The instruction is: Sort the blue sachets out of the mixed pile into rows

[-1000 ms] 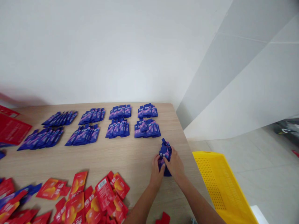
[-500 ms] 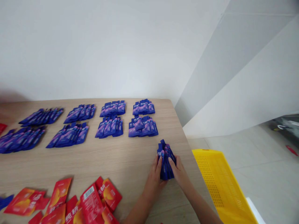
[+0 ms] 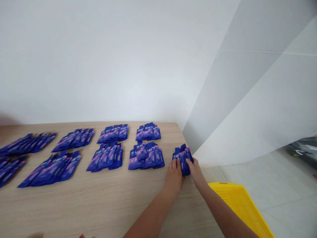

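Observation:
Near the table's right edge, a bunch of blue-purple pouches (image 3: 183,158) lies between my two hands. My left hand (image 3: 174,175) grips its left side, fingers over the front pouch. On the right side, my right hand (image 3: 195,170) closes round the bunch with its fingers over the edge. Just to the left sits a fanned stack of the same pouches (image 3: 146,158), with one small pouch lying on top. Behind it is another fanned stack (image 3: 148,132).
More fanned pouch stacks (image 3: 106,158) run in two rows leftward along the wooden table (image 3: 104,198). A white wall (image 3: 99,59) rises behind. Below the right edge stands a yellow perforated basket (image 3: 237,201) on the tiled floor. A red scrap shows at the bottom edge.
Both hands have moved the pouch bunch away from me and rightward, level with the nearer row. The view has shifted, and the red pouches have nearly left it.

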